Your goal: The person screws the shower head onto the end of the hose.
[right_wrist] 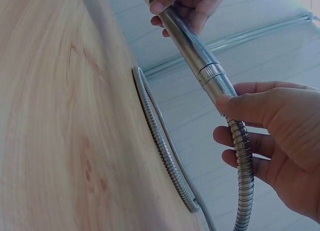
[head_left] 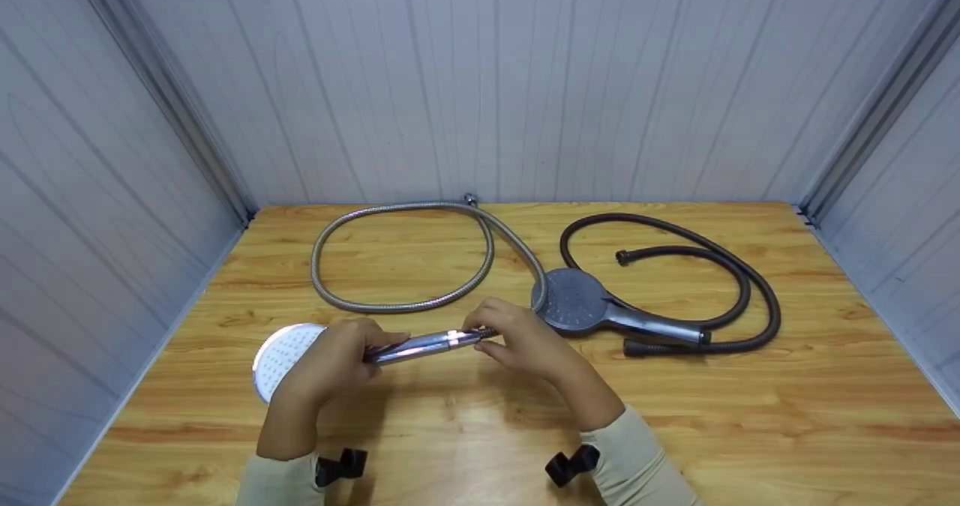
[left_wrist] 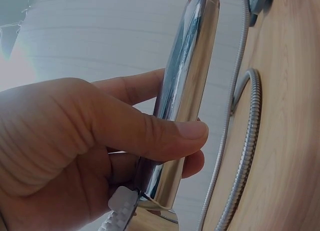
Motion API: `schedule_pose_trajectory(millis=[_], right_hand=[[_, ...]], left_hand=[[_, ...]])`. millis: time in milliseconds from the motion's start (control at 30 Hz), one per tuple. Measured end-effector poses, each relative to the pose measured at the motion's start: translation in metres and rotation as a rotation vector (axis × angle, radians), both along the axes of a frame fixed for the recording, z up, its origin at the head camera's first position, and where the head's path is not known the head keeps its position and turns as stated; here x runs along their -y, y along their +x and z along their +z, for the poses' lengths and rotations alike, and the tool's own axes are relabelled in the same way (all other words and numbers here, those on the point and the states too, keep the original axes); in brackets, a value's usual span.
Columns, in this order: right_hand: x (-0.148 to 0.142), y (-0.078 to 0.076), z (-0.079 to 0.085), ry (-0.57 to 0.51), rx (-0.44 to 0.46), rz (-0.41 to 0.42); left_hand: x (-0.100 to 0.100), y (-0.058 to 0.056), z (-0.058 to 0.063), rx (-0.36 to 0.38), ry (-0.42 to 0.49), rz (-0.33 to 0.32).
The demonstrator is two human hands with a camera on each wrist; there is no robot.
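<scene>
chrome handheld shower head (head_left: 420, 346) is up over the bench (head_left: 465, 438). i've got the left hand (head_left: 334, 360) fingers clamped round its handle (left_wrist: 187, 81), right hand (head_left: 525, 341) fingers pinching the connector (right_wrist: 212, 78) at the metal hose (right_wrist: 244, 166). gray shower head (head_left: 574, 301) lies to the right.

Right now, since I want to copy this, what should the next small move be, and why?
Probably a small twist of the metal collar with the right grip: its thumb rests there, where the silver hose meets the shower handle, and the left grip holds that handle against turning. Which way to twist, I can't tell.
</scene>
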State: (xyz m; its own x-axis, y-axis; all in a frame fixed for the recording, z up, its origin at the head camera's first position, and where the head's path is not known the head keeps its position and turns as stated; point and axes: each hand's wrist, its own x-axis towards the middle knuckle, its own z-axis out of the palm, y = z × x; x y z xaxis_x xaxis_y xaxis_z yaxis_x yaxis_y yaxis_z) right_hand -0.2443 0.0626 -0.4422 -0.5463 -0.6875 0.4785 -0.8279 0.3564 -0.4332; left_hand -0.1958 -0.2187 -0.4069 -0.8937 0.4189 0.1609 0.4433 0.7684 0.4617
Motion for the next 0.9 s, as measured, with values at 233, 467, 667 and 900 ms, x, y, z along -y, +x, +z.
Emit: schedule_pose_trajectory(millis=[233, 467, 667, 900], right_hand=[[0.0, -0.0006, 0.0004, 0.007, -0.003, 0.009], [-0.0001, -0.0005, 0.0002, 0.004, -0.006, 0.012], [-0.0007, -0.0004, -0.0003, -0.005, 0.0, 0.018], [-0.0002, 0.0006, 0.0, 0.02, 0.017, 0.007]], left_hand=[[0.0003, -0.0005, -0.0001, -0.001, -0.008, -0.006], [0.0012, -0.0012, -0.0014, 0.005, -0.014, -0.001], [0.0015, -0.0009, -0.0011, 0.01, -0.014, 0.004], [0.0008, 0.001, -0.0012, 0.024, -0.011, 0.021]])
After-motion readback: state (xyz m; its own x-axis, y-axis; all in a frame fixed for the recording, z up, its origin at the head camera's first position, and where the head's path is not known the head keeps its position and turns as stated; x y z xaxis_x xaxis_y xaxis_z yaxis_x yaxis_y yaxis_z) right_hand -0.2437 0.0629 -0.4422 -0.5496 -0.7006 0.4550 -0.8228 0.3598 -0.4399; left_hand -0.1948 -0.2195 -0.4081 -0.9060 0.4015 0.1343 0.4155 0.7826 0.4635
